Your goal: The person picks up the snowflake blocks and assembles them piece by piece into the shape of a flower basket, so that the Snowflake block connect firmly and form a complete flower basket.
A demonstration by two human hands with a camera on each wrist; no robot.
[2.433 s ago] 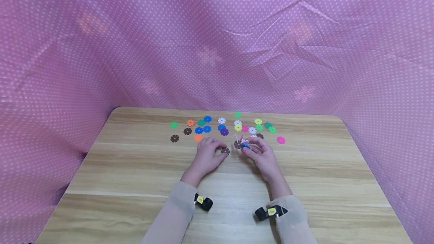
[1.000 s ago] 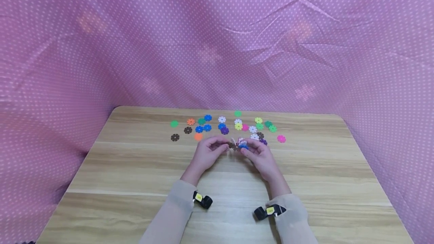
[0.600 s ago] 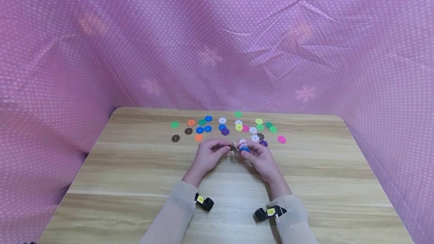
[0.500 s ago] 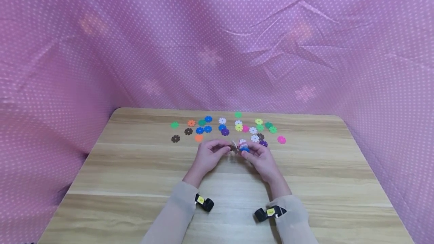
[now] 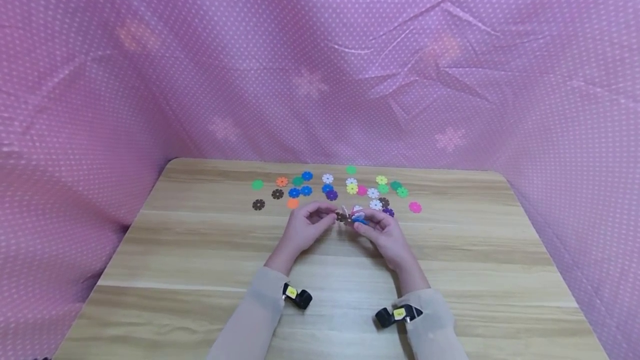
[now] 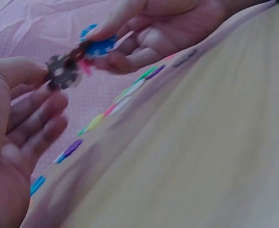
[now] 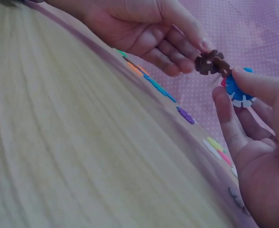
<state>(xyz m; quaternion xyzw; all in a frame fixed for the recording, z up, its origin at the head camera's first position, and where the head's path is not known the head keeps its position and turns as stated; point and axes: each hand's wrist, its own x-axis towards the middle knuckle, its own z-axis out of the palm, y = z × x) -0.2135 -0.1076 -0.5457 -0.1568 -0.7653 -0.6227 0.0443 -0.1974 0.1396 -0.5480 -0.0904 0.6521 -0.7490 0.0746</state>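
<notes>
Over the table's middle my left hand (image 5: pixel 306 228) pinches a brown notched snowflake disc (image 7: pixel 207 64) between thumb and forefinger. My right hand (image 5: pixel 389 238) grips a small joined cluster of the same kind of discs. In it show a blue disc (image 6: pixel 100 46), a white disc (image 7: pixel 242 101), a pink one (image 6: pixel 85 67) and a second brown one (image 7: pixel 222 66). The left hand's brown disc meets the cluster's brown one edge to edge, at an angle. Fingers hide part of the cluster. Both hands are raised above the tabletop in the wrist views.
Loose snowflake discs lie in a band beyond the hands, among them an orange disc (image 5: pixel 282 181), a purple disc (image 5: pixel 331 195), a yellow disc (image 5: pixel 352 188) and a pink disc (image 5: pixel 415 208). The wooden table (image 5: pixel 200 249) ends at a pink dotted curtain (image 5: pixel 320 71).
My left hand has brought its brown disc rightward from beside the cluster to meet it. The right hand stays nearly in place, its cluster turned slightly. Loose discs lie as before.
</notes>
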